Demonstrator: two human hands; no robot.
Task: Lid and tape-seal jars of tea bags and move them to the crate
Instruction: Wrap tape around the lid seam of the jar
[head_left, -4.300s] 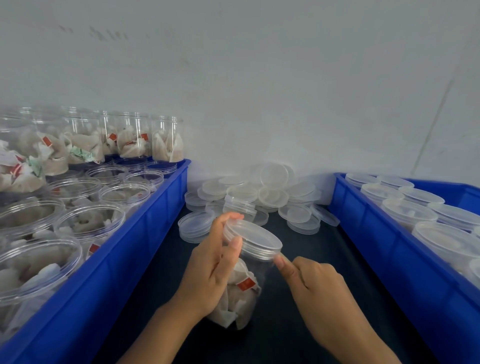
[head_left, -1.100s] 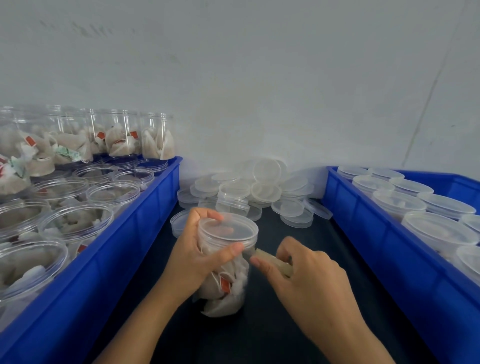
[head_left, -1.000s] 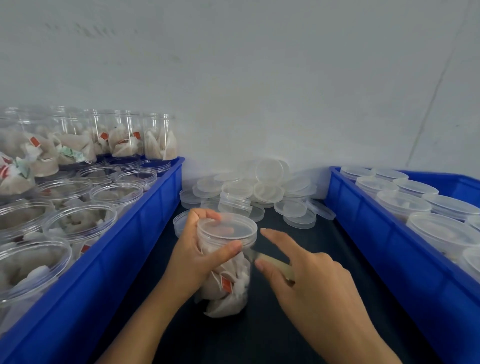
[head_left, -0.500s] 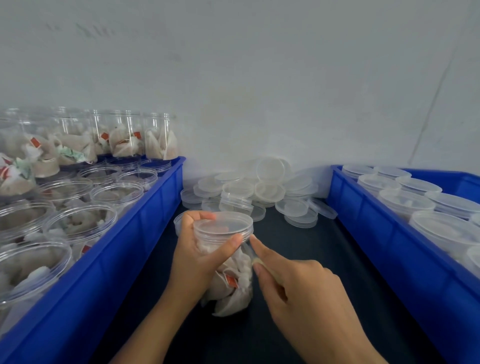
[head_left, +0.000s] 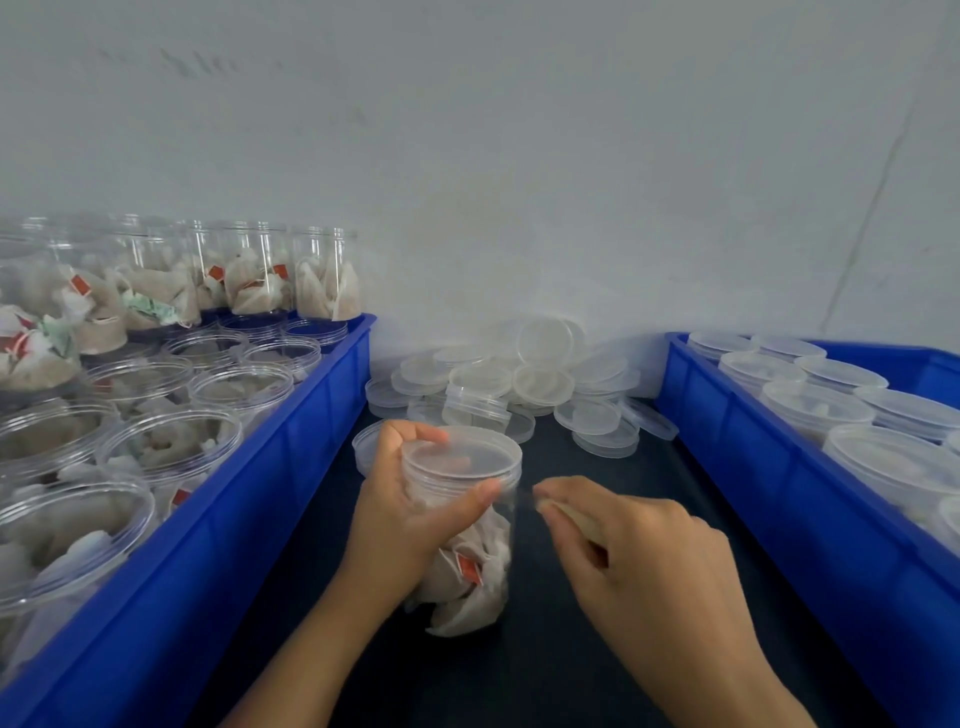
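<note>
Jar (head_left: 462, 525) of tea bags sits upright in my left hand (head_left: 410, 519), fingers curled round its upper wall, thumb pressed just under the lid (head_left: 460, 458), which is already on. My right hand (head_left: 639, 561) is just to the jar's right, fingers curled, pinching what looks like a narrow strip of tape (head_left: 571, 517) whose leading end points at the seam below the lid; whether that end touches the jar I cannot tell through the blur.

My worry is the tape. If it lands skewed or too low it would miss the join between lid and wall and seal nothing. The clear strip could also fold on itself or stick to my own thumb, which lies right in its path. If my left grip loosens as I wrap, the jar may spin or tip on the dark tray (head_left: 597, 675). Beyond my right hand, the blue crate (head_left: 779, 493) of lidded jars waits.
</note>
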